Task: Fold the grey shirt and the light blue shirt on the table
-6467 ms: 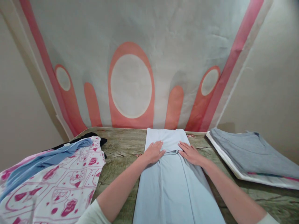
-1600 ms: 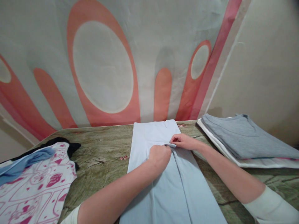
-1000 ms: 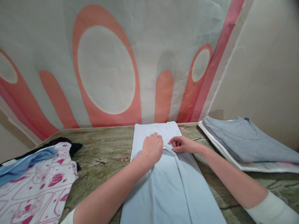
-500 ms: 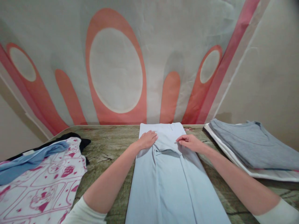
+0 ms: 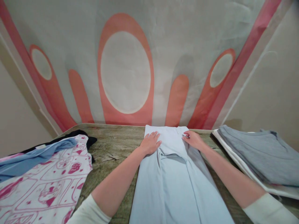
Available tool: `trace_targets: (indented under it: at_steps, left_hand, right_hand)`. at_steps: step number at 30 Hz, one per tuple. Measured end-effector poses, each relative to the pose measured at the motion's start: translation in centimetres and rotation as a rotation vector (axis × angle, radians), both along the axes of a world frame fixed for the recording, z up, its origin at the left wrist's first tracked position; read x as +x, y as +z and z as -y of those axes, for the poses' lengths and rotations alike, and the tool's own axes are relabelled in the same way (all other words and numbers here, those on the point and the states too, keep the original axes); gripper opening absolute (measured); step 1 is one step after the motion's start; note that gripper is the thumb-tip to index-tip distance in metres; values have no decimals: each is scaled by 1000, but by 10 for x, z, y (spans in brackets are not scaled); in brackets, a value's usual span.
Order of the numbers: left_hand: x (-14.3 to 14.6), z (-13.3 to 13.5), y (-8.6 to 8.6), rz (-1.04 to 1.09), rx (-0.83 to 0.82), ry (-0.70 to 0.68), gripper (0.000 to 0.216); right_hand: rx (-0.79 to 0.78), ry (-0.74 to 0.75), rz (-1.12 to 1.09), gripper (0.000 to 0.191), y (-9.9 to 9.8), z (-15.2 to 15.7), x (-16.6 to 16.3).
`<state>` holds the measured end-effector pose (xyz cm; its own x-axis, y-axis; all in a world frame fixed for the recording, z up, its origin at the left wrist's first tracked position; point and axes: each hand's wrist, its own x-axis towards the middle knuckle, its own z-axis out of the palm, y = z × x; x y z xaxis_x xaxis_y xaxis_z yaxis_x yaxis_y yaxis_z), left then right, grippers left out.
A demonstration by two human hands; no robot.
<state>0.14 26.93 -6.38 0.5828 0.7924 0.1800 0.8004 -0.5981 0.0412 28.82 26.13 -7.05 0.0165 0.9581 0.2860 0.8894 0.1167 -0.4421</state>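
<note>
A long pale blue garment [image 5: 177, 183] lies lengthwise on the table in the middle of the view, its sides turned in to a narrow strip. Its far end is smooth, with a loose raised fold across the middle. My left hand [image 5: 150, 143] rests flat on the left side near that far end, fingers spread. At the far right edge, my right hand [image 5: 192, 139] has its thumb and fingers bent together on the cloth, pinching it. The near end of the garment runs out of view at the bottom.
Left on the wooden table [image 5: 112, 140] is a loose heap of clothes: a white garment with pink print [image 5: 58, 177], a blue one [image 5: 42, 155] and a black one [image 5: 92, 141]. Folded grey [image 5: 254, 152] and white clothes are stacked at right. A printed wall sheet [image 5: 161, 62] rises behind.
My right hand has moved outward to the garment's right edge and pinches the cloth there. My left hand has flattened, fingers spreading. The view has shifted slightly.
</note>
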Motion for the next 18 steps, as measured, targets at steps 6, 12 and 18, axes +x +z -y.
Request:
trace_targets:
  at_steps: [6, 12, 18]
  left_hand:
    - [-7, -8, -1, 34, -14, 199, 50]
    - [-13, -15, -3, -11, -61, 244, 52]
    - [-13, -15, -5, 6, -53, 233, 53]
  right_hand:
    - [12, 35, -85, 25, 1, 0, 7]
    - [52, -14, -26, 19, -5, 5, 6]
    - [200, 105, -14, 30, 18, 21, -27]
